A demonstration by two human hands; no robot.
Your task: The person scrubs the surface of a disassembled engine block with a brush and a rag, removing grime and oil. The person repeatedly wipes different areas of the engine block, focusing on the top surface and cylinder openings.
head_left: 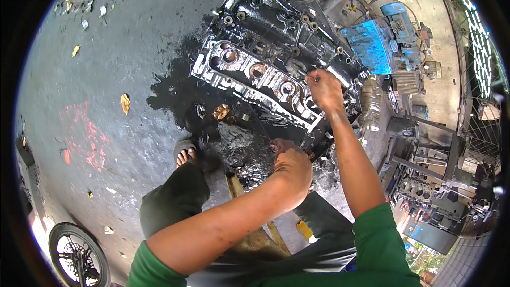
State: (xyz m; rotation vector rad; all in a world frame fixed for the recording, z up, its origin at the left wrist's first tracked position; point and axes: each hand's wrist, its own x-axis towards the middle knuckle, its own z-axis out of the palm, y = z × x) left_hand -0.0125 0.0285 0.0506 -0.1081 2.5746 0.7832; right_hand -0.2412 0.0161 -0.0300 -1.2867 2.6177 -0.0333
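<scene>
An oily engine cylinder head [234,64] lies on the ground in front of me, with bare silver metal along its near side and several round openings. Behind it, and joined to or touching it, is a black, oil-coated engine part [265,8]. My right hand [325,89] is closed at the right part of the cylinder head, fingers pinched around something small and dark that I cannot make out. Nearer to me, my left hand [291,154] is curled, its fingers dark with grime, just short of the head's near edge. Whatever it holds is hidden.
Beside the near edge lies a crumpled dark rag [234,135]. Oil stains the floor around the engine parts. A blue machine [372,45] stands at the right, above a metal frame [425,149]. My sandalled foot [186,154] is close by; a wheel [78,255] lies lower left.
</scene>
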